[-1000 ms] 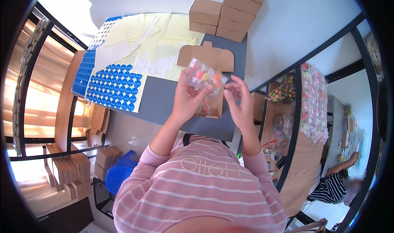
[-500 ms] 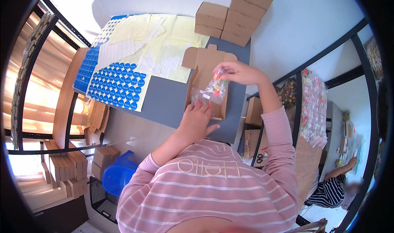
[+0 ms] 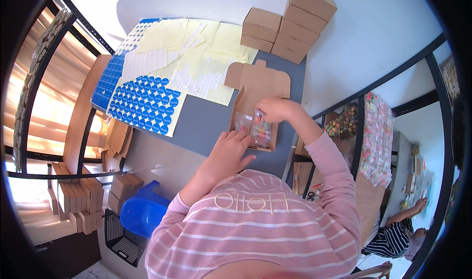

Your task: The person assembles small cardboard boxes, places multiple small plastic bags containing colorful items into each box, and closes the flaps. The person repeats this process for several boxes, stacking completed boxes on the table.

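Note:
An open brown cardboard box (image 3: 258, 86) lies on the grey table, its lid folded back away from me. Inside it, my right hand (image 3: 276, 110) pinches the top of a clear plastic bag (image 3: 261, 131) filled with small colourful pieces. That bag rests low between the box walls. Beside it, on the left of the box, is more clear plastic (image 3: 242, 121), which looks like another bag. My left hand (image 3: 230, 150) reaches over the near left corner with fingers stretched out and thumb apart, its fingertips at the plastic.
Sheets of blue round stickers (image 3: 142, 104) and pale yellow backing sheets (image 3: 221, 41) cover the table's left. Closed cardboard boxes (image 3: 304, 23) are stacked at the back. A shelf with bagged pieces (image 3: 376, 136) stands right. Below left is a blue plastic chair (image 3: 140, 212). Another person (image 3: 393, 237) sits far right.
My right hand has come down with the bag, from above the box to inside it. My left hand stays near the box's near left corner.

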Available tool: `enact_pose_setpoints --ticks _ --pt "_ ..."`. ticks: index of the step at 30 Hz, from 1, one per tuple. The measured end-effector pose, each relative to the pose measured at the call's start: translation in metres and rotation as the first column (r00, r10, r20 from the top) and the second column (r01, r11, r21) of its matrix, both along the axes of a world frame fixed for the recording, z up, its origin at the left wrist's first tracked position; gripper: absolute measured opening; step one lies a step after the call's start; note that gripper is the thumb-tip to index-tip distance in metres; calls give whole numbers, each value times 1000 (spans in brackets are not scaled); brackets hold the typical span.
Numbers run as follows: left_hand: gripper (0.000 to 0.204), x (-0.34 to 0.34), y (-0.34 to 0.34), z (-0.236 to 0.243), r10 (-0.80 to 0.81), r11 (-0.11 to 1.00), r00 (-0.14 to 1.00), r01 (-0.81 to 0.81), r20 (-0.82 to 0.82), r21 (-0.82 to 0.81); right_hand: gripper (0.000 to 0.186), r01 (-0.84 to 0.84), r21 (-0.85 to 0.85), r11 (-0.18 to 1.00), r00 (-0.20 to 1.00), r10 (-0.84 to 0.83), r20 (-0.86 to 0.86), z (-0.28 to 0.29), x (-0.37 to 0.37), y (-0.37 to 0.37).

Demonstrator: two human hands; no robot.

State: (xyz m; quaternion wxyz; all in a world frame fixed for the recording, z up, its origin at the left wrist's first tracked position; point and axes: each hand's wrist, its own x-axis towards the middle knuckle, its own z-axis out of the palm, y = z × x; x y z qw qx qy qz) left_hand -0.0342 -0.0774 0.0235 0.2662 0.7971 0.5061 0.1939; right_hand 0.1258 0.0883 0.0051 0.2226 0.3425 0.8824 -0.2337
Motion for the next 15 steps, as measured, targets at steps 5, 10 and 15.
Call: enact_pose_setpoints --ticks 5,10,15 --pt "40 12 2 -11 -31 997 1000 31 -7 73 30 47 70 996 998 -44 -44 -3 1 -6" --pt "48 16 6 -21 -87 996 994 88 -70 10 29 94 140 986 982 -69 -177 -2 4 -12" --pt "47 18 7 -23 -69 998 989 68 -129 -13 31 52 134 990 979 -24 -204 -1 7 -15"
